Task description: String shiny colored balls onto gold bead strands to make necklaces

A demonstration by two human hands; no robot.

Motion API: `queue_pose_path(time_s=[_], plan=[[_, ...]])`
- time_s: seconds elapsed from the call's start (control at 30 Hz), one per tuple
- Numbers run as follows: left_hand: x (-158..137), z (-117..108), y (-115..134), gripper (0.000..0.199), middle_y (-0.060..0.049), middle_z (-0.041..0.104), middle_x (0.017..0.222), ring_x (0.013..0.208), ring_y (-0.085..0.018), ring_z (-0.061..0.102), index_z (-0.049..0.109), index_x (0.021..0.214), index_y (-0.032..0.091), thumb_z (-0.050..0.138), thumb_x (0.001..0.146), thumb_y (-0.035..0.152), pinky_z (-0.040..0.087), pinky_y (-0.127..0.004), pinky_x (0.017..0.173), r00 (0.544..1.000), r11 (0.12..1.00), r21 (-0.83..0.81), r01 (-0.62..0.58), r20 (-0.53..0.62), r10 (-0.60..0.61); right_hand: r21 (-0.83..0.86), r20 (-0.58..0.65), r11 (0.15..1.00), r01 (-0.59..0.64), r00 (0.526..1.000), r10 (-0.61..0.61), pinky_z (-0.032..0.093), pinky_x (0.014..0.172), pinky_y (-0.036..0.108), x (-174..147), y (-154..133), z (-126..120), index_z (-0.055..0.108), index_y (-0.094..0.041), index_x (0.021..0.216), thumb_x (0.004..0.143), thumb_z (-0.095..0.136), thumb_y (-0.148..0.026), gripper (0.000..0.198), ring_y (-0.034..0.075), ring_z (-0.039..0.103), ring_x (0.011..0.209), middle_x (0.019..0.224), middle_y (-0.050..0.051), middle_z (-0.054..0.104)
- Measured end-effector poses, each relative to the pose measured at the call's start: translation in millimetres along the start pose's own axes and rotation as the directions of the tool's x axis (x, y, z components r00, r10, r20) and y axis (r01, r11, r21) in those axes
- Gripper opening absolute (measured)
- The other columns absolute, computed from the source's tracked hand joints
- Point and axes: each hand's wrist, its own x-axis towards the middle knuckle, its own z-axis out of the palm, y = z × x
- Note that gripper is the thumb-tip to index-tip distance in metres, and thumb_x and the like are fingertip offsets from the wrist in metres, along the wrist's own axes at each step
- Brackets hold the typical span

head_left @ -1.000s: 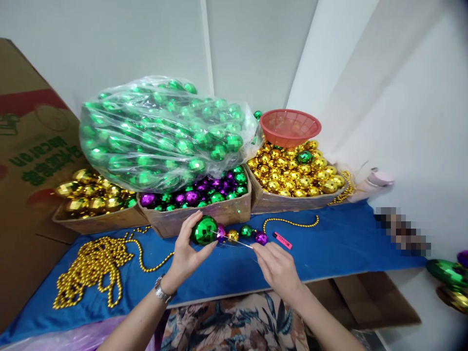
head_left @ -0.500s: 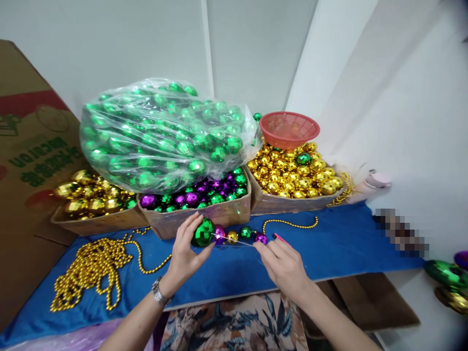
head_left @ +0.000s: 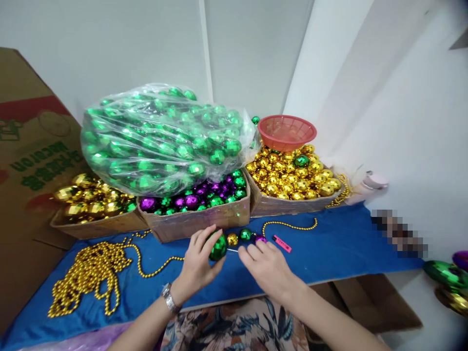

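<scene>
My left hand (head_left: 200,258) is closed around a large shiny green ball (head_left: 218,245), thumb below and fingers above. Just to its right, my right hand (head_left: 268,265) pinches a thin pale string (head_left: 233,250) that runs toward the ball. Behind the hands, a gold ball (head_left: 232,239), a smaller green ball (head_left: 245,235) and a purple ball (head_left: 260,238) lie in a row on the blue cloth, the purple one partly covered by my right fingers. A pink lighter-like item (head_left: 282,243) rests right of that hand. A gold bead chain (head_left: 161,271) ends near my left hand.
A gold bead heap (head_left: 89,273) lies left on the blue cloth (head_left: 329,248). Cardboard boxes of gold (head_left: 98,223), purple-green (head_left: 204,222) and gold balls (head_left: 292,207) line the back. A plastic bag of green balls (head_left: 164,141) and a red basket (head_left: 287,132) sit on top.
My left hand has moved right with the large green ball, now covering the nearby purple ball. My right hand has shifted left and lower, shortening the visible string and uncovering the pink item.
</scene>
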Motion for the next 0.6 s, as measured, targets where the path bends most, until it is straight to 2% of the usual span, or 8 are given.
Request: queue_pose_path(time_s=[0.1,0.13,0.23,0.27,0.37,0.4,0.53,0.6], plan=[[2.5,5.0,-1.1,0.069,-0.012,0.054,0.129,0.114,-0.027,0.055,0.042,0.138,0.023,0.071,0.076,0.034,0.05,-0.041,0.095,0.979,0.982,-0.148,0.116,0.185,-0.088,-0.015,0.128,1.0,-0.012,0.992,0.014,0.031,0.061,0.033,6.2,-0.6,2.9,0.062,-0.019,0.089,0.088,0.059,-0.013,0.006,0.019,0.052,0.071,0.072,0.003,0.06],[3.2,6.1,-2.6,0.067,-0.012,0.054,0.128,0.113,-0.027,0.055,0.044,0.137,0.023,0.07,0.077,0.035,0.05,-0.042,0.094,0.976,0.985,-0.118,0.127,0.193,-0.103,-0.019,0.151,1.0,-0.007,0.988,0.01,0.032,0.062,0.033,6.9,-2.2,4.2,0.061,-0.018,0.088,0.088,0.059,-0.013,0.006,0.019,0.053,0.072,0.074,0.004,0.061],[3.8,7.5,-6.4,0.06,-0.014,0.052,0.13,0.116,-0.032,0.052,0.05,0.134,0.024,0.068,0.077,0.033,0.046,-0.048,0.096,0.98,0.984,0.03,0.174,0.093,-0.176,-0.026,0.139,0.999,0.019,0.99,-0.015,0.034,0.064,0.034,5.2,-5.9,9.4,0.061,-0.016,0.094,0.089,0.057,-0.013,0.007,0.02,0.053,0.074,0.08,0.006,0.063],[3.6,7.5,-6.7,0.058,-0.013,0.053,0.128,0.113,-0.031,0.053,0.052,0.132,0.024,0.068,0.077,0.034,0.047,-0.047,0.094,0.975,0.98,-0.006,0.197,0.109,-0.195,-0.027,0.13,0.999,0.021,0.991,-0.017,0.034,0.064,0.034,4.2,-5.1,10.9,0.061,-0.016,0.096,0.089,0.057,-0.013,0.009,0.019,0.053,0.074,0.079,0.006,0.063],[3.6,7.9,-4.8,0.056,-0.008,0.061,0.112,0.095,-0.023,0.061,0.055,0.126,0.024,0.071,0.074,0.038,0.052,-0.036,0.083,0.928,0.926,-0.258,0.274,0.323,-0.185,-0.024,0.149,1.0,0.004,0.989,0.0,0.032,0.063,0.032,3.1,0.6,11.7,0.061,-0.019,0.098,0.089,0.061,-0.016,0.009,0.018,0.053,0.073,0.075,0.003,0.062],[4.1,8.0,-3.9,0.055,-0.007,0.061,0.111,0.094,-0.022,0.061,0.056,0.125,0.024,0.072,0.074,0.038,0.052,-0.036,0.082,0.918,0.918,-0.278,0.284,0.354,-0.177,-0.025,0.161,1.0,0.007,0.987,-0.003,0.032,0.063,0.032,3.4,1.4,10.7,0.06,-0.02,0.096,0.089,0.061,-0.017,0.008,0.018,0.053,0.074,0.075,0.002,0.062],[7.2,2.9,-4.1,0.055,-0.013,0.054,0.125,0.109,-0.03,0.053,0.06,0.124,0.023,0.071,0.071,0.033,0.044,-0.047,0.093,0.936,0.933,-0.151,0.325,0.19,-0.296,-0.058,0.116,0.998,0.04,0.993,-0.033,0.032,0.064,0.034,3.9,-2.5,7.0,0.06,-0.016,0.095,0.089,0.058,-0.016,0.006,0.019,0.051,0.075,0.081,0.004,0.061],[6.9,-1.9,-5.8,0.053,-0.011,0.059,0.118,0.101,-0.027,0.057,0.058,0.124,0.023,0.069,0.074,0.034,0.048,-0.043,0.088,0.889,0.84,-0.328,0.433,0.313,-0.335,-0.044,0.064,0.999,0.026,0.998,-0.023,0.031,0.064,0.034,3.5,1.1,7.0,0.059,-0.016,0.1,0.09,0.057,-0.015,0.01,0.018,0.05,0.072,0.078,0.004,0.06]])
